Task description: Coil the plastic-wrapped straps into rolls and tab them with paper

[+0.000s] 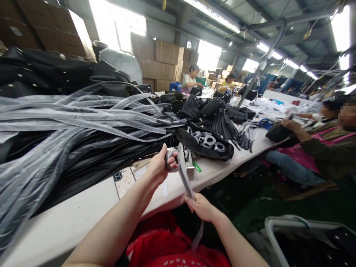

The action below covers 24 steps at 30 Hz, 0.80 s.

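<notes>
My left hand (159, 167), at the table's front edge, is closed around a small coil (172, 160) of plastic-wrapped strap. From that coil the dark strap (184, 181) runs down towards me, with its loose end hanging in front of my red clothing. My right hand (200, 207) pinches the strap below the coil. Just beyond the coil stands a small metal and white device (190, 168), its kind unclear, beside a green piece (197, 166). Several similar coils (208, 140) lie on a black pouch-like piece (191, 147) behind it.
Long plastic-wrapped straps (83, 115) cover the table's left side. A phone (124, 181) lies on the white tabletop (80, 213). Black bags (194, 107) and strap bundles (225, 124) sit farther back. A co-worker (311, 148) sits at right; a metal-framed container (271, 233) stands lower right.
</notes>
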Each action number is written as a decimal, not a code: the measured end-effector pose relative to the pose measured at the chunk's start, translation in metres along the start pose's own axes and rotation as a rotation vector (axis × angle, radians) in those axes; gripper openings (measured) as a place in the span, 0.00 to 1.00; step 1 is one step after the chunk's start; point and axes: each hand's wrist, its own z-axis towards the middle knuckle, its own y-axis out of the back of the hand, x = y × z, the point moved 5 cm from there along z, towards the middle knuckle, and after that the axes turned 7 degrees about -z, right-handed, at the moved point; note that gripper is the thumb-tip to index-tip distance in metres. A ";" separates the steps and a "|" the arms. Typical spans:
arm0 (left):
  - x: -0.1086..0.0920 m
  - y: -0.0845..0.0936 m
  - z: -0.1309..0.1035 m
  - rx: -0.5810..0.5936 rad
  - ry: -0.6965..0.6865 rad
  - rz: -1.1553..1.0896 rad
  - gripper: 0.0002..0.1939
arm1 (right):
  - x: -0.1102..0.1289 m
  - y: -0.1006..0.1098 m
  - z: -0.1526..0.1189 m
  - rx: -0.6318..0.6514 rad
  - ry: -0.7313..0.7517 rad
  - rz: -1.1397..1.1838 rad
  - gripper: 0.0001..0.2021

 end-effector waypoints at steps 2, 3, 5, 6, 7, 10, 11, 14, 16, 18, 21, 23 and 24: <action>0.004 0.001 0.003 -0.041 -0.323 0.239 0.30 | 0.029 -0.018 -0.006 0.151 0.078 0.100 0.24; 0.010 -0.001 0.000 -0.023 -0.476 0.419 0.31 | 0.043 -0.020 -0.010 0.189 0.125 0.167 0.24; 0.029 -0.008 -0.011 0.105 -0.670 0.822 0.33 | 0.064 -0.008 -0.017 0.171 0.181 0.299 0.24; 0.042 -0.010 -0.017 0.199 -0.695 1.015 0.34 | 0.068 0.005 -0.019 0.126 0.183 0.344 0.23; 0.053 -0.011 -0.023 0.289 -0.675 1.188 0.34 | 0.067 0.019 -0.021 0.082 0.167 0.360 0.22; 0.074 -0.002 -0.035 0.422 -0.462 1.581 0.33 | 0.039 0.049 -0.024 0.093 0.032 0.263 0.18; 0.076 0.003 -0.036 0.436 -0.369 1.654 0.33 | 0.026 0.054 -0.025 0.122 -0.015 0.171 0.17; 0.084 0.016 -0.036 0.490 -0.039 1.626 0.35 | -0.004 0.061 -0.026 0.081 -0.049 -0.266 0.14; 0.093 0.025 -0.037 0.531 0.215 1.433 0.36 | -0.010 0.062 -0.025 0.002 0.009 -0.538 0.12; 0.100 0.031 -0.039 0.533 0.424 1.151 0.38 | -0.010 0.059 -0.024 -0.050 0.070 -0.658 0.12; 0.103 0.033 -0.042 0.490 0.565 0.683 0.37 | -0.008 0.051 -0.021 -0.091 0.095 -0.556 0.14; 0.102 0.031 -0.041 0.440 0.627 0.407 0.35 | -0.010 0.040 -0.018 -0.111 0.070 -0.361 0.18; 0.102 0.029 -0.041 0.413 0.654 0.289 0.35 | -0.011 0.031 -0.016 -0.120 0.052 -0.242 0.21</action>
